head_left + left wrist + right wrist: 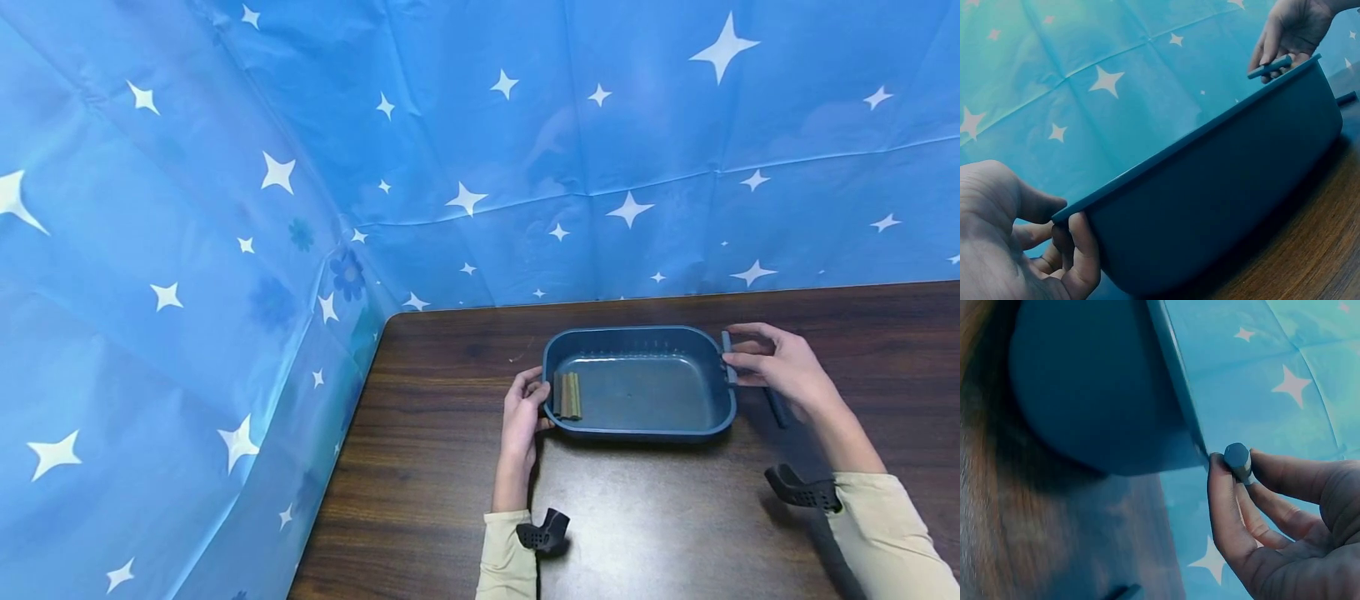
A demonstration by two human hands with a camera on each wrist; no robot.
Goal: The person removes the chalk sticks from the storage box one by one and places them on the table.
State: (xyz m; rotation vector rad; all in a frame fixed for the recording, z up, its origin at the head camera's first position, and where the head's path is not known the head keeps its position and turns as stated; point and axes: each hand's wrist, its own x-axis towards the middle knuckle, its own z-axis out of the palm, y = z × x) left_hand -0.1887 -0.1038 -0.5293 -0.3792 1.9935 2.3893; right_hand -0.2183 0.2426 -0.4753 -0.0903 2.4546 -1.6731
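A dark blue rectangular basin [637,432] with rounded corners is over the wooden table. My left hand [521,412] grips its left rim, thumb on top and fingers beneath, as the left wrist view [1029,231] also shows. At the right end, my right hand [783,371] pinches a short blue-grey hexagonal stick [1237,456] between thumb and fingers. In the right wrist view, a fingertip is close against the basin's rim; whether it bears on it, I cannot tell. Inside the basin, several similar sticks [570,396], dark, brown and olive, lie side by side at the left end.
A dark stick [776,408] lies on the wooden table [435,467], below my right hand. Blue cloth [525,167] with white stars hangs behind the table and along its left side. Black wrist mounts [546,532] sit on both sleeves.
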